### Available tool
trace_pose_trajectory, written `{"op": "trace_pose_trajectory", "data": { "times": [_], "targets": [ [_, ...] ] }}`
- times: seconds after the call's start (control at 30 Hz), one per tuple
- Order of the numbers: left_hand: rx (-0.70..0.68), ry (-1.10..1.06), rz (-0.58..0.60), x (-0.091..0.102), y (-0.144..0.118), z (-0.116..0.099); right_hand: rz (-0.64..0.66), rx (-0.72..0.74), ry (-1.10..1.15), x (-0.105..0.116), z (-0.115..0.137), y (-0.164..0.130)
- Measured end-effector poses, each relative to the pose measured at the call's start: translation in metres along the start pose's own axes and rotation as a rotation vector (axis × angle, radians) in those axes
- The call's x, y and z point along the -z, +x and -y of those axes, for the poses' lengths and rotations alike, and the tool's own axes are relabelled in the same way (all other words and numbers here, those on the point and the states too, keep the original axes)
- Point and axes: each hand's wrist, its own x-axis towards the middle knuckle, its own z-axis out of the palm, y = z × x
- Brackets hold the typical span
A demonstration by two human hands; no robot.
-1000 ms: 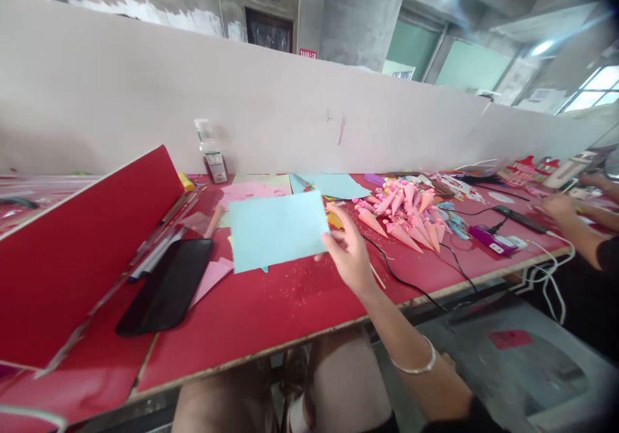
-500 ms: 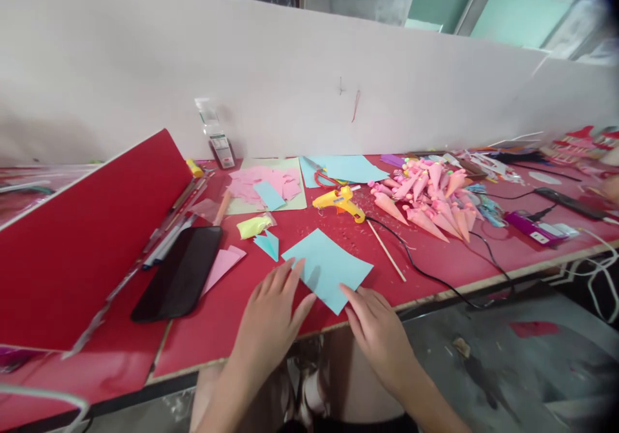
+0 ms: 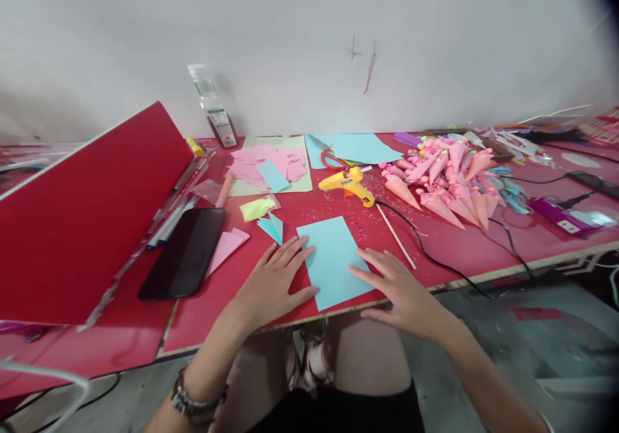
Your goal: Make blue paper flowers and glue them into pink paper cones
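Your left hand and right hand lie flat and open, fingertips pressing the blue paper sheet at the red tabletop's near edge. It looks light and floppy: pinch corners.

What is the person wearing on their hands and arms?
Both hands, left hand and right hand, are bare, with no gloves or rings visible. The left wrist wears a dark beaded bracelet. No sleeves show on the forearms.

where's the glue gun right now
The yellow glue gun lies mid-table in the head view, just beyond the blue sheet, between the pink paper scraps and the pink cones.
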Motion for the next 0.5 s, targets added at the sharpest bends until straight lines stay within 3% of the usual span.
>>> {"op": "trace_pose_trajectory", "data": {
  "times": [0.23, 0.5],
  "targets": [
    [-0.016, 0.041, -0.047, -0.004, -0.003, -0.002, -0.029, 0.082, 0.038, -0.006, 0.005, -0.01],
    [-0.049, -0.005, -0.039, -0.003, -0.003, -0.004, 0.027, 0.108, 0.238, 0.011, -0.004, 0.009]
  ]
}}
